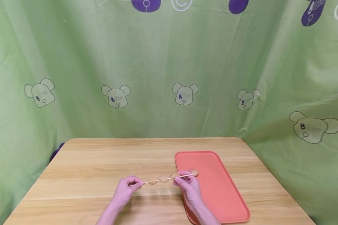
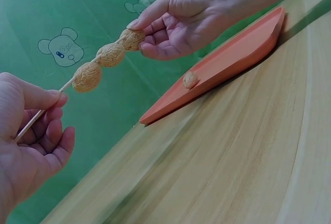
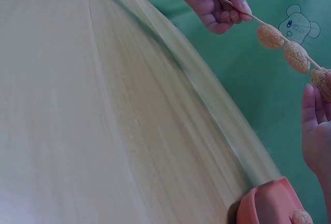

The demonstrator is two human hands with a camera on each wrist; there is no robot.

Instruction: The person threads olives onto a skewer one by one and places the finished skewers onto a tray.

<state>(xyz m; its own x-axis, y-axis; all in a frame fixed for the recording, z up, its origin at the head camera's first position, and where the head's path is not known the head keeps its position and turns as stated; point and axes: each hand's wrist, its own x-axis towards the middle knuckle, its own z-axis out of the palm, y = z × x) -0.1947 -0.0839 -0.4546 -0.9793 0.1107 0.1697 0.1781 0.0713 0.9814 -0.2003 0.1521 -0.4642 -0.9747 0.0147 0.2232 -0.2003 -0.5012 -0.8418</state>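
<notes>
Between both hands, raised above the table, is a thin wooden skewer (image 2: pixel 66 86) bearing three tan balls with cracked, rough surfaces. My left hand (image 1: pixel 124 190) pinches the bare lower end of the stick between thumb and fingers. At the other end, my right hand (image 1: pixel 190 190) holds the outermost ball (image 2: pixel 132 39) between thumb and fingertips. The middle ball (image 2: pixel 111 55) and the ball nearest my left hand (image 2: pixel 87 76) sit close together along the stick. Another similar ball (image 2: pixel 190 80) lies loose on the orange-pink tray (image 1: pixel 214 190).
The tray rests on the right part of the wooden table (image 1: pixel 101 162), partly beneath my right hand. Green curtains (image 1: pixel 152 62) printed with bear heads hang behind the table and along its sides.
</notes>
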